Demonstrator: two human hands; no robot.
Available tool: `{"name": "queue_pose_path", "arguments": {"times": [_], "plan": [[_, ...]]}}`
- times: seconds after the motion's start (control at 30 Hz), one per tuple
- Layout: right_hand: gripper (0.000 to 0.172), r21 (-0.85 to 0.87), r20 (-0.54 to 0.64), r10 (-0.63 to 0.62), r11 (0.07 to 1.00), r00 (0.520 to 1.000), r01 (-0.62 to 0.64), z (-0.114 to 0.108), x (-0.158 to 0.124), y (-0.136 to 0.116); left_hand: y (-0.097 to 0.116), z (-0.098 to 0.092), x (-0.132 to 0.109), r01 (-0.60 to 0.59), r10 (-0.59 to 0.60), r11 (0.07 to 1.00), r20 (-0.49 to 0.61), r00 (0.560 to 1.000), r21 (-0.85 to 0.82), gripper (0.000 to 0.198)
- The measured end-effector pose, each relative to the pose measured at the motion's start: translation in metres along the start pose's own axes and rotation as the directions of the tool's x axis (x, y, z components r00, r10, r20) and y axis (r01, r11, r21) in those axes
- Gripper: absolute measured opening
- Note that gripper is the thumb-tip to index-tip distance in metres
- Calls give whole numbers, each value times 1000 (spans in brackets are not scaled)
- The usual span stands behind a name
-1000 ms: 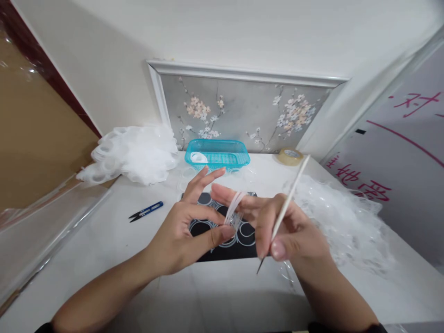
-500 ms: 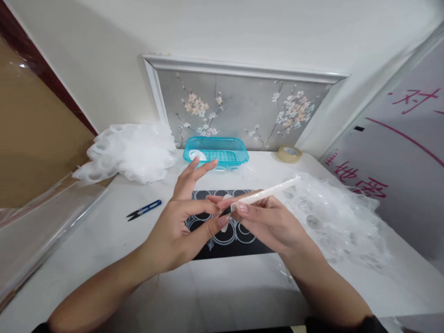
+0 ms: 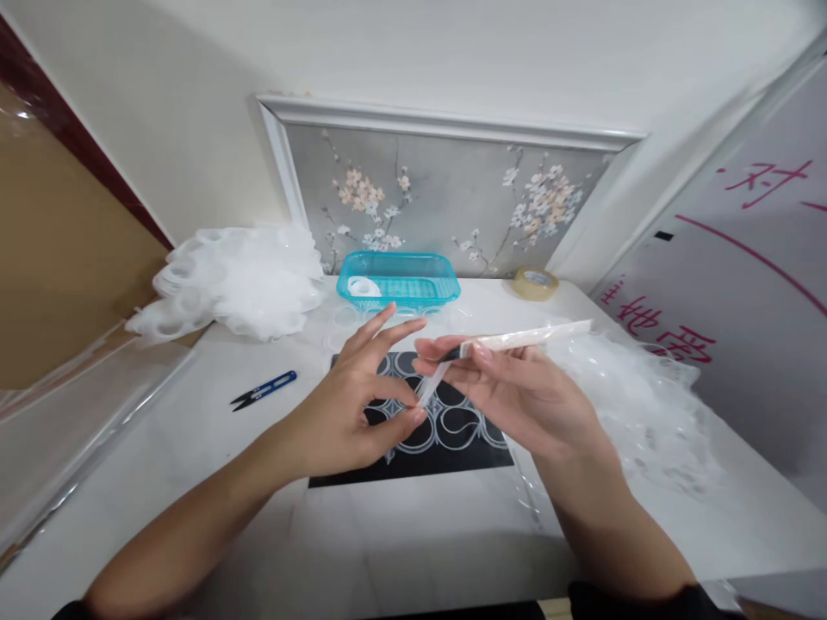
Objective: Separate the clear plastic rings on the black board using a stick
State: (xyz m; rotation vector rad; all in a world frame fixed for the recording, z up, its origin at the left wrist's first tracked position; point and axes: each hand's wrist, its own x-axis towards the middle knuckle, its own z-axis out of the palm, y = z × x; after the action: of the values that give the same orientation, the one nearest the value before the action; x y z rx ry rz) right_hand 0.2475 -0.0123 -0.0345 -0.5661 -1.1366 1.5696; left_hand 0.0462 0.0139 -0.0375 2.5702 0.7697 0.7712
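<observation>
My left hand [image 3: 362, 405] pinches the lower end of a thin translucent strip [image 3: 437, 384] between thumb and forefinger, its other fingers spread upward. The strip runs up to the fingers of my right hand [image 3: 517, 387]. That hand is closed around a slim white stick-like tool [image 3: 536, 334] with a dark end pointing left; its exact kind I cannot make out. Both hands are above a black mat [image 3: 349, 472], on which a clear sheet with ring-shaped outlines [image 3: 460, 429] lies.
Blue thread snips [image 3: 264, 390] lie at left. A pile of translucent ring pieces [image 3: 233, 280] stands back left, another pile [image 3: 639, 413] at right. A teal basket [image 3: 399, 258] with a white roll [image 3: 363, 287] and a tape roll [image 3: 535, 283] sit by the wall.
My hands have drawn apart; the right one moved right and up with the tool. The translucent strip now shows stretched between them. The view has shifted slightly.
</observation>
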Motion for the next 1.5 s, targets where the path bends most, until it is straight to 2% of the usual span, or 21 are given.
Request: {"name": "queue_pose_path", "arguments": {"times": [0.1,0.17,0.23,0.33,0.43,0.5,0.6,0.7,0.83,1.1,1.23,1.5], "plan": [[12,-73,57,1,997,998,3,2,-3,1,-7,3,2,-51,56,993,-42,998,106,12],[15,-190,124,-3,981,992,26,2,-6,-2,-10,2,3,-30,47,986,-104,993,164,14],[16,-312,202,12,948,979,53,2,-10,-6,-10,-3,3,13,5,992,-145,989,123,19],[18,-422,282,73,905,957,55,3,-14,-12,-6,-14,0,52,-74,986,-137,988,-160,36],[19,-477,328,113,877,938,61,4,-16,-14,-1,-23,-7,33,-77,882,-76,994,-470,43],[22,-496,369,123,864,921,84,5,-16,-13,2,-26,-12,5,-51,797,-58,997,-604,43],[24,-510,415,140,854,899,103,5,-15,-14,5,-27,-18,-8,-22,700,-33,999,-714,44],[26,-533,435,157,839,887,113,6,-15,-15,7,-28,-20,-7,-1,669,-10,1000,-743,43],[27,-538,451,148,832,880,135,7,-15,-13,9,-31,-20,6,-6,672,3,1000,-740,42],[26,-539,442,172,836,880,107,10,-15,-13,10,-32,-20,46,-35,644,31,999,-763,40],[26,-515,445,149,849,883,116,9,-15,-13,9,-32,-19,40,-37,625,22,999,-780,40],[26,-473,456,134,874,880,112,7,-15,-10,7,-29,-17,23,-51,656,-14,999,-754,39]]}}
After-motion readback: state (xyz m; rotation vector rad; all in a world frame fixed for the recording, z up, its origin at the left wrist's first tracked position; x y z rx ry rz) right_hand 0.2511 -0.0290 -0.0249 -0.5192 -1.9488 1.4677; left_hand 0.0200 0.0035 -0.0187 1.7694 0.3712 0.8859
